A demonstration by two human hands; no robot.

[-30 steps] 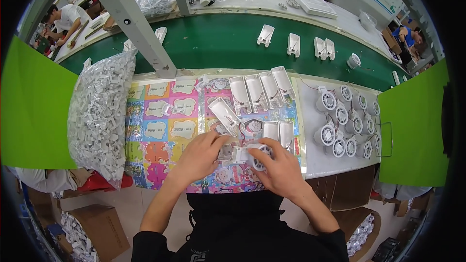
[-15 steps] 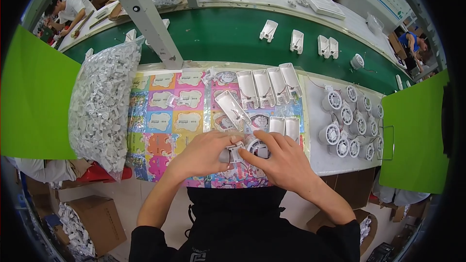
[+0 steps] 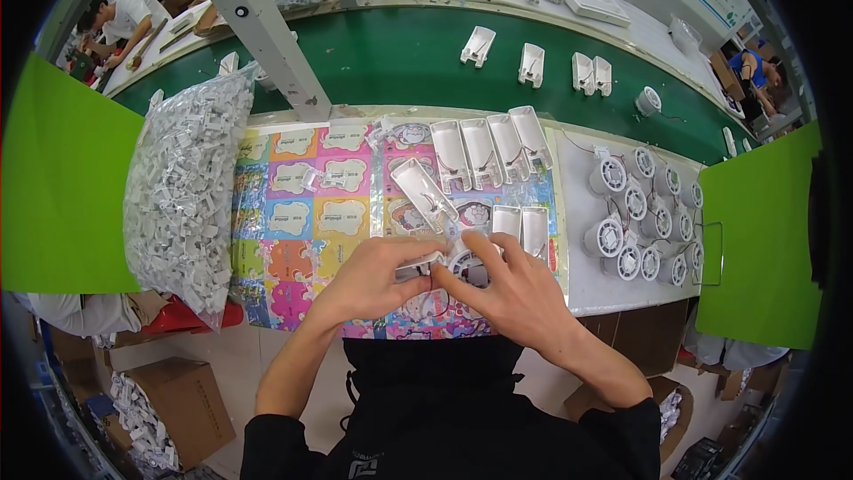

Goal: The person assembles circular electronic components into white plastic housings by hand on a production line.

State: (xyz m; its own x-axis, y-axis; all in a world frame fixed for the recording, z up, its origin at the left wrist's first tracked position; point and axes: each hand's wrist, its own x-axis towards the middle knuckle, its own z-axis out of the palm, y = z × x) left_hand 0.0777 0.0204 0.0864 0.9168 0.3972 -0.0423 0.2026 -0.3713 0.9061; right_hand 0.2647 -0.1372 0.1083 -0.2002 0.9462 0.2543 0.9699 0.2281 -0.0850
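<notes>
My left hand is closed, with thumb and fingers pinching a small white plastic piece. Beside it, my right hand has its fingers bent around a round white unit with an open ring-shaped end. Its thumb tip meets the piece in my left hand. A thin dark wire curls below the fingertips. Just beyond the hands, a long white shell with wires inside lies slanted. Two more white shells lie by my right fingers. Fingers hide much of both held parts.
Several white shells stand in a row on the colourful printed mat. A big bag of small white parts is at left. Round wired units cluster at right. Beyond runs a green belt, with a post before it.
The small white piece in my left hand has tilted, now showing a narrower side, and my left fingers have closed further over it. The right hand has barely moved. The whole view has shifted slightly.
</notes>
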